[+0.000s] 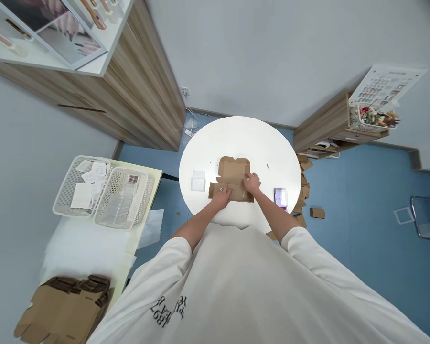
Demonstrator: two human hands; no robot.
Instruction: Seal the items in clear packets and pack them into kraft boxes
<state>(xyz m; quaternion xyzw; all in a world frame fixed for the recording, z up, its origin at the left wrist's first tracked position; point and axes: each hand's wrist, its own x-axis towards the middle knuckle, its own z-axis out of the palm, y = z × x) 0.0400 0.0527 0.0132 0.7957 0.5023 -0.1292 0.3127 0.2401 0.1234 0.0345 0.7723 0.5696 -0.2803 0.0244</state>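
A brown cardboard box (234, 168), partly unfolded, lies on the round white table (236, 131) in front of me. Its wide lid panel with rounded flaps points away from me. My left hand (222, 198) grips the near part at its left, fingers closed over the cardboard. At the right side of the box, near the fold, my right hand (252, 183) has its fingers bent around the edge. A small clear plastic packet (198, 180) rests left of the box. To the right lies a phone (280, 198) with a lit screen.
On a side table at left stand white baskets (102, 212) with papers and plastic packets, and a stack of flat cardboard boxes (62, 310). Small cardboard boxes (304, 188) are piled on the floor at right. A wooden cabinet (143, 76) stands back left.
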